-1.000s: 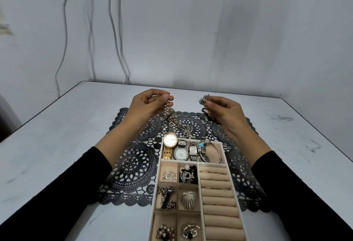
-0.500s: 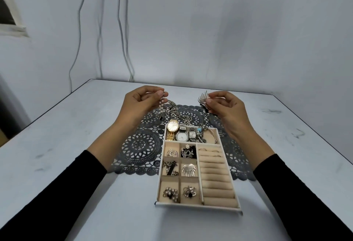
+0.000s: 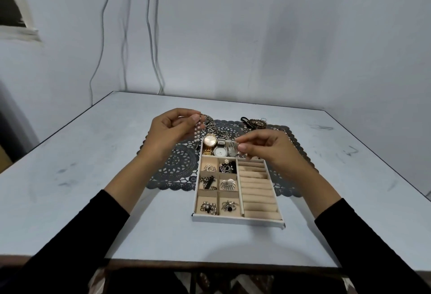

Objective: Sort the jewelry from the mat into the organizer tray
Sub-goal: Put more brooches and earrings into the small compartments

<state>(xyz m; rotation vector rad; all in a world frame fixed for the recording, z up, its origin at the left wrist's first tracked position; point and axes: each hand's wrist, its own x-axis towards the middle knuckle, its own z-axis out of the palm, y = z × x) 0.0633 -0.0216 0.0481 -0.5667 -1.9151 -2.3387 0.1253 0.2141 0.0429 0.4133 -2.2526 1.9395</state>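
The white organizer tray [image 3: 238, 218] with beige compartments lies on the table, its far end on the black lace mat [image 3: 177, 165]. Watches [image 3: 213, 145] fill its far compartment, and small brooches and earrings sit in the left cells. My left hand [image 3: 168, 134] pinches a pearl strand [image 3: 197, 130] above the mat's left side. My right hand [image 3: 263, 148] pinches a small silver piece [image 3: 232, 144] over the tray's far end. A chain necklace [image 3: 214, 127] and a dark ornate piece [image 3: 256, 123] lie on the mat behind the tray.
The pale table [image 3: 81, 177] reaches the wall corner at the back, and its front edge is close to me. Cables [image 3: 151, 37] hang down the wall. The tray's right column holds ring rolls [image 3: 256, 189].
My right hand moved left and down with its silver piece, from beside the mat's far edge to over the tray's watch compartment. The view pulled back. My left hand keeps the pearls.
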